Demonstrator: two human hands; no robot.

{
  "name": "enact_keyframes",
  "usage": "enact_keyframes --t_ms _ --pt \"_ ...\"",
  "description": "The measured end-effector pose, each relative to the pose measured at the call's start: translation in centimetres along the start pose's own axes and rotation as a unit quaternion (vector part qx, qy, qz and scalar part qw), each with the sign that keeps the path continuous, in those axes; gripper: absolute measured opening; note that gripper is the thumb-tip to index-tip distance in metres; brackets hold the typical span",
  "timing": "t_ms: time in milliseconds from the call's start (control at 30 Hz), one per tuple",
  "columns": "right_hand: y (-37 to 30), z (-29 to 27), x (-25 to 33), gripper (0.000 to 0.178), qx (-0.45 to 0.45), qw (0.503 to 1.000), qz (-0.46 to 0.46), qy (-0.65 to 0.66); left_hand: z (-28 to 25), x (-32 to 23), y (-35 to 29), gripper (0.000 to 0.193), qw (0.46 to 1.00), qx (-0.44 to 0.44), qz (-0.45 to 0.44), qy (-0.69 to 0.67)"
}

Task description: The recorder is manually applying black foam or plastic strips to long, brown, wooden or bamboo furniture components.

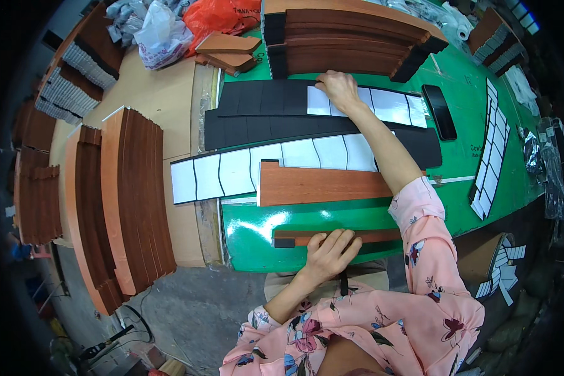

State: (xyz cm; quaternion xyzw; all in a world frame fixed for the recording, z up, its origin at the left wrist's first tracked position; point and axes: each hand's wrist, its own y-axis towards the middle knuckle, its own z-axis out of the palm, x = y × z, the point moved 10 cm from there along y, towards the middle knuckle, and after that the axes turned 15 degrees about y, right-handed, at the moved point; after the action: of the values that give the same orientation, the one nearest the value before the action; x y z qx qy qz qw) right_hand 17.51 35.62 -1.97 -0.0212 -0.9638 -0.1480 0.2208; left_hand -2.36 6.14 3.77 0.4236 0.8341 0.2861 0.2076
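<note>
My left hand lies flat, fingers together, pressing a narrow reddish-brown wooden strip with a black end onto the green counter at lower centre; my right hand reaches to upper centre, fingertips pinching at a white backing square on the long black foam sheet.

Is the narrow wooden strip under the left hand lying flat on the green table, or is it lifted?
Flat: the wooden strip rests on the green table, the left hand pressing on it.
</note>
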Motion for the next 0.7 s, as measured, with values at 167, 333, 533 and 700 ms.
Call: enact_keyframes --t_ms 167,333,533,700 --pt "-0.1 -1.1 -1.1 0.02 -0.057 0.991 0.112 0.045 0.0 0.0 -0.2 0.017 1.0 -0.003 0.003 0.0" --pt "-1.2 -1.8 -4.6 0.021 -0.125 0.933 0.248 0.23 0.0 -0.1 -0.3 0.017 1.0 0.0 0.004 0.001" --pt "-2.7 1.2 -8.5 0.025 -0.182 0.707 0.32 0.604 -0.4 0.0 0.1 0.016 1.0 0.006 -0.014 -0.013" --pt "-3.0 -2.2 -4.9 0.026 -0.183 0.929 0.201 0.253 -0.1 -0.3 0.0 0.016 1.0 0.009 -0.022 -0.011"
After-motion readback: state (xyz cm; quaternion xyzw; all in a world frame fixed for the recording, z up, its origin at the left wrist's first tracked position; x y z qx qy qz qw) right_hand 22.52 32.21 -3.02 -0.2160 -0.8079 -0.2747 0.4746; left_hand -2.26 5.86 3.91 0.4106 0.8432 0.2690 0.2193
